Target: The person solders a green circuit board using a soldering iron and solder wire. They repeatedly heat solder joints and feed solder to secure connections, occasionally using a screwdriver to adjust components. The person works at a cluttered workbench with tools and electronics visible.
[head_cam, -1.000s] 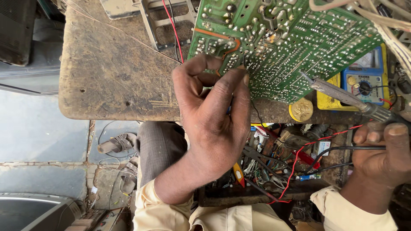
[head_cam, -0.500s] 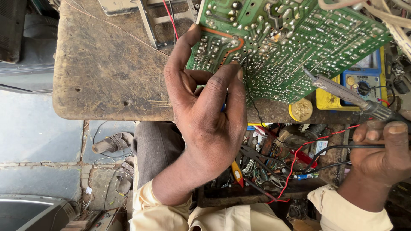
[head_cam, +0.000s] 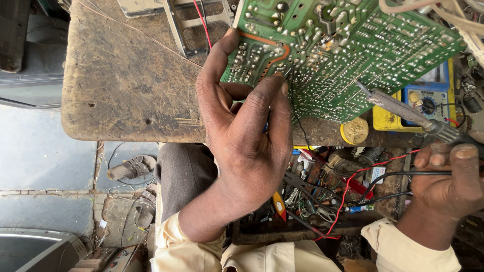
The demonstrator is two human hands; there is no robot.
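Worn wooden workbench [head_cam: 126,85] fills the head view, with a drawer of tangled wires [head_cam: 322,201] below its edge. Left hand [head_cam: 247,136] grips the green circuit board [head_cam: 343,50], thumb and forefinger pinching a thin wire at its solder side. Right hand [head_cam: 448,181] curls its fingers around a soldering iron [head_cam: 403,111], whose tip touches the board right of the left fingertips.

The circuit board [head_cam: 343,55] is bright green, speckled all over with silver solder dots, and an orange trace curves along its left edge. Below its right corner sits a yellow meter [head_cam: 428,106] with a blue face; just under its lower edge lies a dull gold round tin [head_cam: 356,132]. The worktop [head_cam: 126,85] beside it is scuffed brown — scratched pale in places. Red and black wires [head_cam: 363,176] trail beneath the board, above cream sleeves [head_cam: 403,249].
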